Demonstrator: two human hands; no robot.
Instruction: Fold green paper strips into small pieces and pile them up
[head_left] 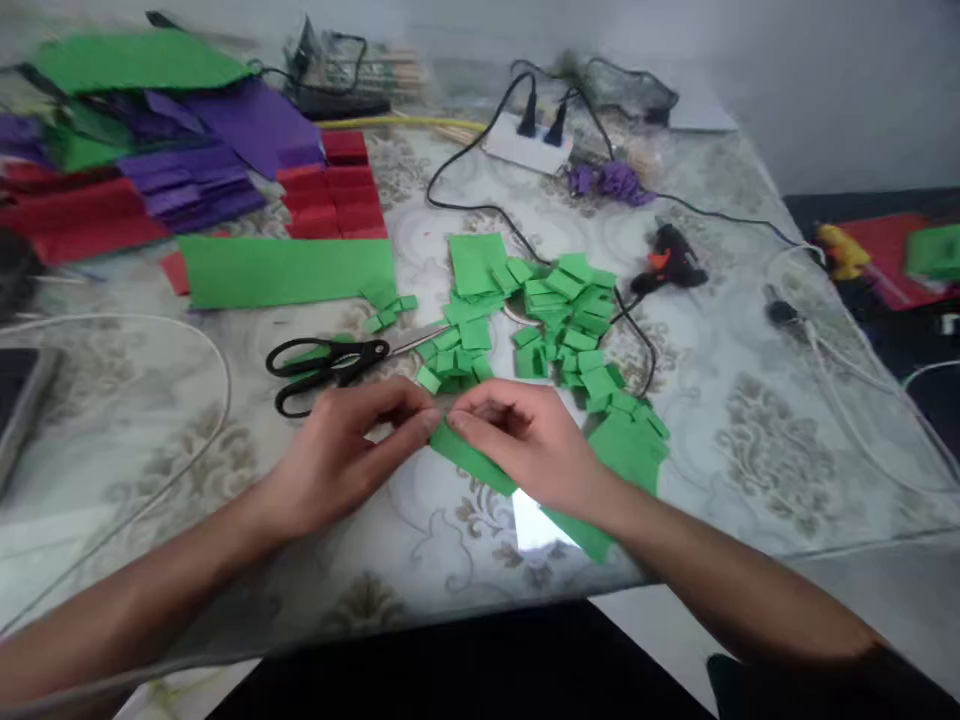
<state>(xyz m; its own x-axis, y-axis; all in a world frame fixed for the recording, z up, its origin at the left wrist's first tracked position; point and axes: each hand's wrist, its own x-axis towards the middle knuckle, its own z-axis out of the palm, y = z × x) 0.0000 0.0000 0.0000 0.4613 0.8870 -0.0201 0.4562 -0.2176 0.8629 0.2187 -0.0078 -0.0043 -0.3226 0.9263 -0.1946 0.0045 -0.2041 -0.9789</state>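
Note:
Fingertips pinched, my left hand and my right hand meet at the upper end of a green paper strip. The strip slants down to the right and passes under my right hand. Just beyond my fingers lies a loose pile of small folded green paper pieces. Black-handled scissors rest beside my left hand, their blades pointing towards the pile. Under and beside my right forearm is a larger green sheet, partly hidden by it.
A long green strip, red folded paper and purple paper lie at the back left. A white power strip with black cords stands at the back. To the right are a black glue gun and a white cable.

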